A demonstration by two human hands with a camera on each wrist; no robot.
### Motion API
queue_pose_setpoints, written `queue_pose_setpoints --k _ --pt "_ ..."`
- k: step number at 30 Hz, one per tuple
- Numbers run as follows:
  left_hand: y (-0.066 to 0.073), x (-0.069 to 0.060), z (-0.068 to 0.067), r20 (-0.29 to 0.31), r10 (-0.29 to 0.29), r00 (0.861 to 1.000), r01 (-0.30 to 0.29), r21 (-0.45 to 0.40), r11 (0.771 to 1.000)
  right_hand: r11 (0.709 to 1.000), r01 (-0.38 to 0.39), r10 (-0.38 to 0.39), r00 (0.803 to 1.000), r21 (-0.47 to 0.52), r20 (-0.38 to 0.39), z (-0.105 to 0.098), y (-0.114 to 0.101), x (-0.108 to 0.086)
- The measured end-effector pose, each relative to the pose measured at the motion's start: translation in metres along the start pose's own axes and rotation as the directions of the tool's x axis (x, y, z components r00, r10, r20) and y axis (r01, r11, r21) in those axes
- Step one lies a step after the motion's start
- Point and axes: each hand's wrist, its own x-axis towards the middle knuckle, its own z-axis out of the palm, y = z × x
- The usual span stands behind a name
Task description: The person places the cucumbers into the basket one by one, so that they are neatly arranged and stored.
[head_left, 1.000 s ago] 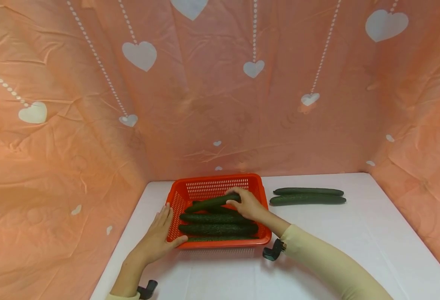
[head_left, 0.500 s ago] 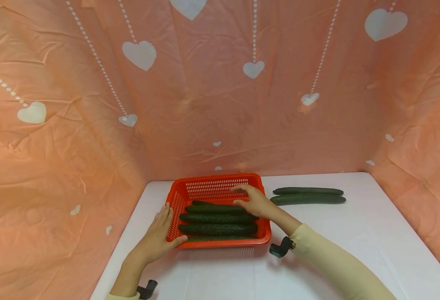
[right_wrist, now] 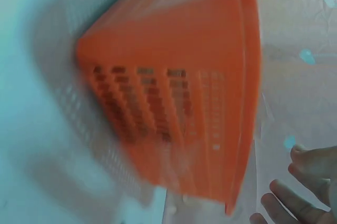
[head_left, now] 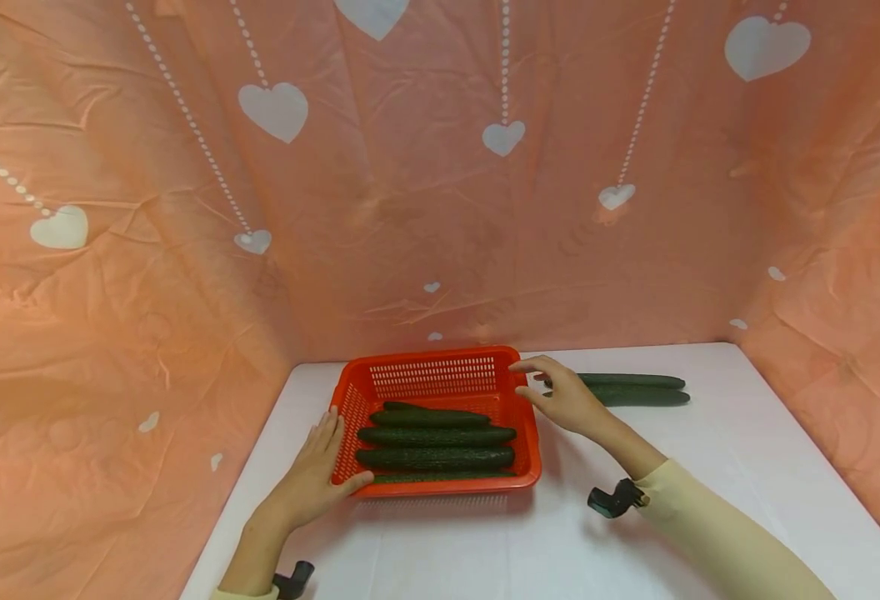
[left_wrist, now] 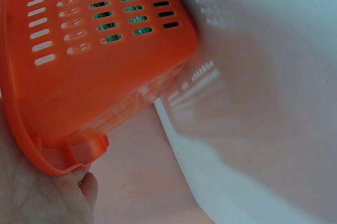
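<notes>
Several dark green cucumbers (head_left: 435,457) lie side by side in a red plastic basket (head_left: 440,490). My left hand (head_left: 312,467) rests on the basket's left rim with fingers stretched out and the thumb along the front corner; the left wrist view has this hand (left_wrist: 42,197) against the rim. Just over the right rim, my right hand (head_left: 567,402) holds nothing, its thumb and fingers spread apart. Two more cucumbers (head_left: 646,395) lie on the table to the right, their left ends partly behind that hand. In the right wrist view, loose fingers (right_wrist: 316,163) show beside the blurred basket.
The basket stands toward the back left of a white-covered table (head_left: 440,554). An orange cloth (head_left: 380,275) with white hearts hangs behind and at both sides. Dark wrist cameras are strapped on both forearms.
My right hand has let go of a cucumber inside the basket, then moved right across the rim toward the two cucumbers on the table. The left hand has stayed in place.
</notes>
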Motion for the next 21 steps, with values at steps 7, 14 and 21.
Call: queue_pose_setpoints --k 7,14,21 --pt "0.001 -0.001 -0.001 0.003 -0.002 1.0 0.002 -0.005 1.0 0.997 0.013 -0.019 0.997 -0.078 -0.074 -0.025 0.025 -0.02" --pt "0.001 -0.001 -0.001 0.012 -0.008 1.0 0.008 0.0 1.0 0.991 -0.003 -0.008 0.996 -0.131 -0.086 -0.049 0.046 -0.039" --pt "0.002 -0.001 -0.001 0.013 -0.007 1.0 0.007 -0.009 1.0 0.98 0.007 -0.028 0.994 -0.198 -0.105 -0.072 0.07 -0.059"
